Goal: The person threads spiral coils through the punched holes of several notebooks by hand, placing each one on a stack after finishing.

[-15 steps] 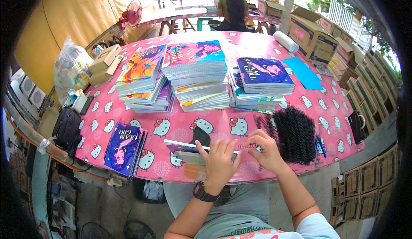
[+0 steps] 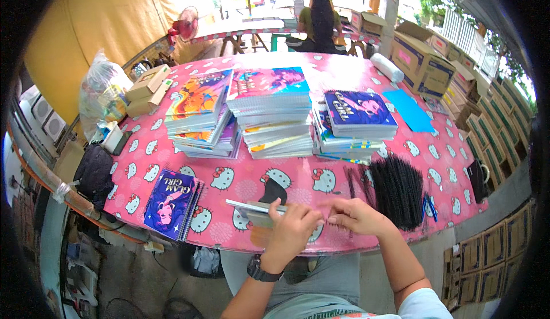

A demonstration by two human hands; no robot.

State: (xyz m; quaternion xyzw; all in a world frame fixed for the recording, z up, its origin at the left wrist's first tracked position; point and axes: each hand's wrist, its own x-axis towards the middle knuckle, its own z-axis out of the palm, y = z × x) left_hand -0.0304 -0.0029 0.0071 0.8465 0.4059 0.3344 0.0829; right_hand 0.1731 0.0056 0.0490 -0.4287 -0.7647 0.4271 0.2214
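The thin, pale-edged unbound notebook block [image 2: 255, 209] lies flat at the near edge of the pink cartoon-cat-patterned tabletop [image 2: 298, 178], its long axis running left to right, roughly parallel to that edge. The left hand [image 2: 292, 227], a dark watch on its wrist, rests on the block's right end with its fingers [image 2: 279, 211] curled down over the top cover, holding it in place; most of the block extends to the left of this hand. The right hand [image 2: 356, 216] sits just to the right, its fingers [image 2: 333, 209] drawn narrow and pointing left toward the block's right end; whether they pinch anything cannot be told. The right hand is the nearer to the heap of black plastic binding coils [image 2: 395, 190], which lies just beyond and to the right of it, the coils' long axes running near to far. The block shows a light cover and a slim stack of white page edges. A bound purple-covered notebook [image 2: 172, 203] lies well apart to the left, and three tall stacks of colourful notebooks [image 2: 269, 113] stand farther across the tabletop.
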